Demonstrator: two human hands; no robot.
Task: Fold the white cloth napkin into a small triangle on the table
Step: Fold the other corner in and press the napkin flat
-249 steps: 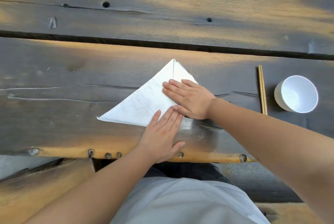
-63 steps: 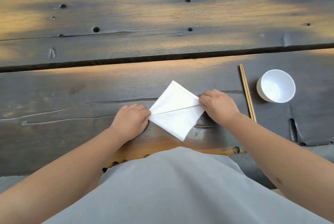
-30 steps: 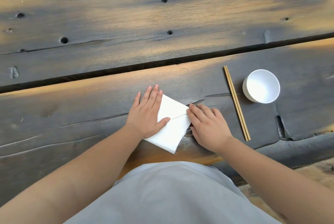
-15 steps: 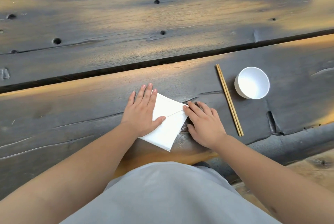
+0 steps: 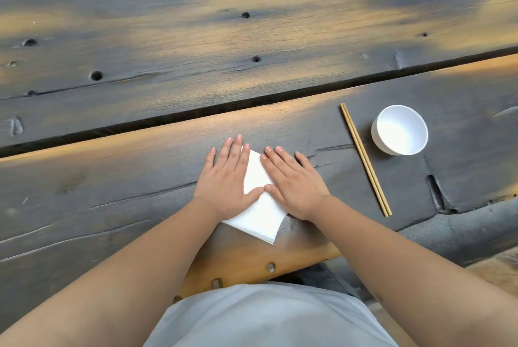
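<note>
Both hands [image 5: 224, 181] [image 5: 294, 187] flat on napkin [image 5: 259, 215]; shape apparently triangular.

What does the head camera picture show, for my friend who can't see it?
Two hands, left hand and right hand, press flat on a folded white napkin on a dark wooden table. Chopsticks and a white bowl sit to the right.

On a dark, weathered wooden table [image 5: 140, 178], a folded white napkin [image 5: 259, 215] lies near the front edge with both hands pressing flat on it, fingers straight. The left hand [image 5: 228, 178] covers its left side and the right hand [image 5: 291, 181] its right side, their thumbs meeting over the cloth. Well to the right, a pair of chopsticks [image 5: 364, 158] lies just beside a white bowl [image 5: 399, 129].
</note>
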